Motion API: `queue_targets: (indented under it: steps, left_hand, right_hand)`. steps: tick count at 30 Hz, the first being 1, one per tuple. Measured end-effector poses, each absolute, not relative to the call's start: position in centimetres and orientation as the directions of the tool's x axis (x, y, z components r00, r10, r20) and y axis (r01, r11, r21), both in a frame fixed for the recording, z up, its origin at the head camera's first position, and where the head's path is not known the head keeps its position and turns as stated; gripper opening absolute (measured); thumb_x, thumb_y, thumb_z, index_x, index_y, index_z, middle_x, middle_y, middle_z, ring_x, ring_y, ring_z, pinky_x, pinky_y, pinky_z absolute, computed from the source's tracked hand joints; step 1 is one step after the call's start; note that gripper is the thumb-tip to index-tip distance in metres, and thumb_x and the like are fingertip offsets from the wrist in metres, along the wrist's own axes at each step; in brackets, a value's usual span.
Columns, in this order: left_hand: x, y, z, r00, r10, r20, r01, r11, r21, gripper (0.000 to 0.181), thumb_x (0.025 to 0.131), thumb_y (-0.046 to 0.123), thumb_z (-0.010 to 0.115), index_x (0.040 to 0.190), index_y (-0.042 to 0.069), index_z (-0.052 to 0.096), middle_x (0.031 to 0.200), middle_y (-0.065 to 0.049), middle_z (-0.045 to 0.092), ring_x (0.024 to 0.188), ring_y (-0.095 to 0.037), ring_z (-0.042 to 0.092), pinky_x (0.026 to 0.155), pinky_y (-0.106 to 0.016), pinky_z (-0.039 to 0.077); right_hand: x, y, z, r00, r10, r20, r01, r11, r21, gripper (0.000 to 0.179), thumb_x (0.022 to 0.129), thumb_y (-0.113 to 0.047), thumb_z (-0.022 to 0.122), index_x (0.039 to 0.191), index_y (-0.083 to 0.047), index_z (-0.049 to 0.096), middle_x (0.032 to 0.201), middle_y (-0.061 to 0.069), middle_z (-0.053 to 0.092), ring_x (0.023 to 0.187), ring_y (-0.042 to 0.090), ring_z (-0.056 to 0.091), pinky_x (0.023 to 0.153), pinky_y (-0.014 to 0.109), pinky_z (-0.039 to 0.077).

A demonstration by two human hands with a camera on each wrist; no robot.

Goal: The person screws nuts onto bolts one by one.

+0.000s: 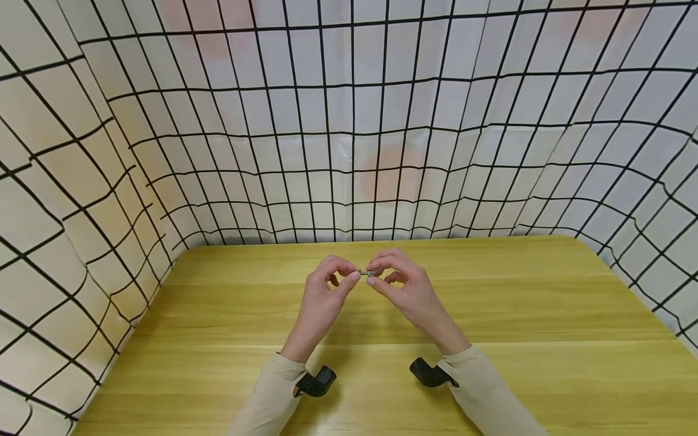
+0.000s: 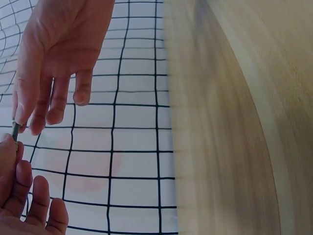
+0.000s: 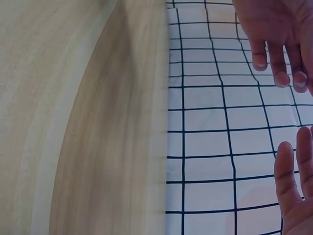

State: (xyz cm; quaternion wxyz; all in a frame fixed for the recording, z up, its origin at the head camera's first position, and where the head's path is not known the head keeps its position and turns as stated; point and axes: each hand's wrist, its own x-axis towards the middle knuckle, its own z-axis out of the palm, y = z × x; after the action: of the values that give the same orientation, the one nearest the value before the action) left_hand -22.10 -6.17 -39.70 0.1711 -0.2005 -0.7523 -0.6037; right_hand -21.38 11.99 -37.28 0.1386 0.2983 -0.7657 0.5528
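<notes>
A small metal bolt (image 1: 364,273) is held level between both hands above the table. My left hand (image 1: 323,295) pinches its left end between thumb and forefinger. From the other side, my right hand (image 1: 408,287) pinches the right end, where a wider piece like a nut or head shows at the fingertips. In the left wrist view the bolt's threaded shank (image 2: 15,131) spans the short gap between the two thumbs, its ends covered by the fingers. The other fingers of both hands are spread loosely. In the right wrist view the bolt is out of frame.
Beneath the hands lies a wood-grain table (image 1: 218,339). White sheeting with a black grid (image 1: 349,121) stands along its back and both sides. Black wrist cameras (image 1: 317,383) stick out inward from the beige sleeves (image 1: 485,387).
</notes>
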Motion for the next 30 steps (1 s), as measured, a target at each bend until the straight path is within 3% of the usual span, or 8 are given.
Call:
queue_targets:
  steps: [4,12,20,26,30]
  left_hand:
    - [-22.2,-6.2,-39.7,-0.858,0.093,0.506,0.514,0.186,0.837,0.006,0.094,0.015,0.068,0.092,0.01,0.07,0.092,0.004,0.063,0.089,-0.015,0.055,0.075,-0.045,0.037]
    - [-22.2,-6.2,-39.7,-0.855,0.108,0.508,0.519,0.166,0.838,0.005,0.093,0.012,0.069,0.093,0.008,0.071,0.093,-0.001,0.063,0.09,-0.017,0.053,0.076,-0.046,0.036]
    - [-21.4,-5.9,-38.6,-0.863,0.113,0.492,0.505,0.176,0.845,0.005,0.092,0.002,0.068,0.094,-0.002,0.069,0.093,-0.012,0.062,0.09,-0.023,0.053,0.076,-0.045,0.035]
    - [-20.0,-5.9,-36.7,-0.86,0.104,0.5,0.511,0.166,0.843,0.006,0.093,0.001,0.066,0.093,-0.006,0.067,0.092,-0.015,0.062,0.089,-0.025,0.053,0.077,-0.051,0.036]
    - [-19.9,-6.0,-36.6,-0.858,0.096,0.505,0.514,0.168,0.841,0.008,0.093,0.001,0.066,0.094,-0.007,0.067,0.092,-0.017,0.062,0.089,-0.027,0.053,0.076,-0.052,0.036]
  right_hand:
    - [-21.4,12.0,-37.3,-0.805,-0.292,0.516,-0.58,0.207,-0.788,0.011,0.09,0.001,0.069,0.1,-0.001,0.068,0.11,0.007,0.06,0.098,0.031,0.057,0.078,0.037,0.052]
    - [-21.4,12.0,-37.5,-0.824,-0.28,0.493,-0.552,0.2,-0.809,0.003,0.094,-0.003,0.066,0.094,-0.004,0.069,0.105,0.008,0.061,0.098,0.02,0.055,0.076,0.037,0.05]
    - [-21.2,11.9,-37.5,-0.846,-0.268,0.461,-0.52,0.224,-0.824,0.011,0.097,-0.007,0.061,0.09,-0.008,0.069,0.1,0.006,0.064,0.092,0.02,0.055,0.074,0.038,0.047]
    - [-21.2,12.1,-37.3,-0.852,-0.272,0.448,-0.511,0.238,-0.826,0.009,0.098,-0.008,0.06,0.102,-0.007,0.068,0.104,0.006,0.063,0.092,0.023,0.055,0.074,0.038,0.048]
    - [-21.2,12.1,-37.1,-0.819,-0.28,0.502,-0.565,0.236,-0.791,0.023,0.091,-0.002,0.068,0.114,-0.004,0.066,0.117,0.009,0.058,0.1,0.03,0.053,0.076,0.038,0.049]
